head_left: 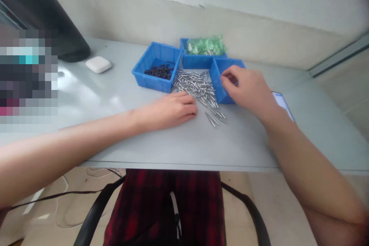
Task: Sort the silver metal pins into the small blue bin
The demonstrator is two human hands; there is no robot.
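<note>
A loose pile of thin silver metal pins point(197, 86) lies on the grey table between blue bins. My left hand point(175, 110) rests palm down at the pile's near left edge; its fingers are curled together, and whatever is under them is hidden. Over the right blue bin point(216, 80) hovers my right hand point(249, 86), thumb and forefinger brought together in a pinch. Anything between those fingertips is too small to make out, and the hand covers most of that bin's inside. Dark, screw-like pieces point(159, 71) fill part of the left blue bin point(140, 78).
Behind the pile, a third blue bin point(198, 62) holds a green plastic bag point(209, 45) of small parts. A white rounded case point(98, 64) and a dark cylinder point(62, 27) stand left. A phone point(284, 104) lies partly behind my right wrist. A wall closes the back.
</note>
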